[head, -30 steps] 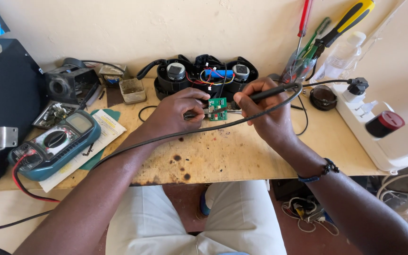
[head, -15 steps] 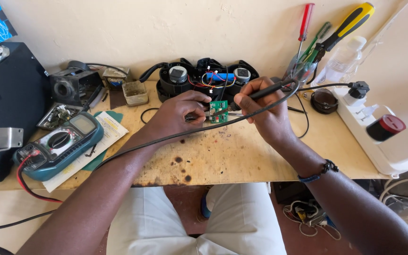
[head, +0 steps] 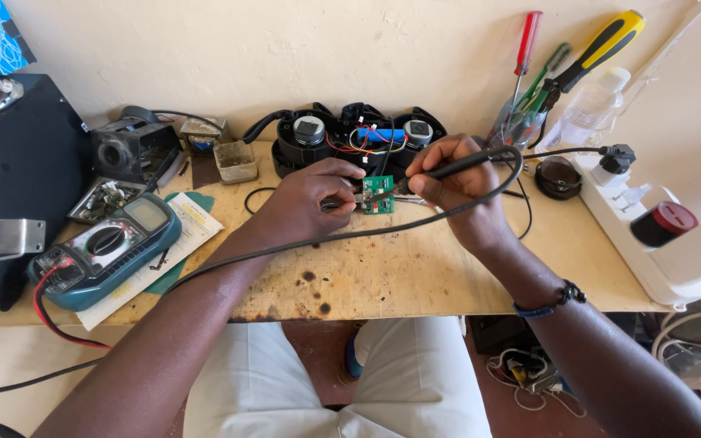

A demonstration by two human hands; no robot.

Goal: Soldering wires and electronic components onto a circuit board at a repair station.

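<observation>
Left hand [head: 310,203] pinches the small, light, fragile green circuit board [head: 378,195] by its edge; right hand [head: 456,182] grips a black soldering iron [head: 448,169], tip touching the board.

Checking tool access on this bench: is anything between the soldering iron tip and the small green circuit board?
Nothing visible does. The soldering iron in the right hand points straight at the green circuit board; the left hand sits at the board's left edge, off the tip's path.
</observation>
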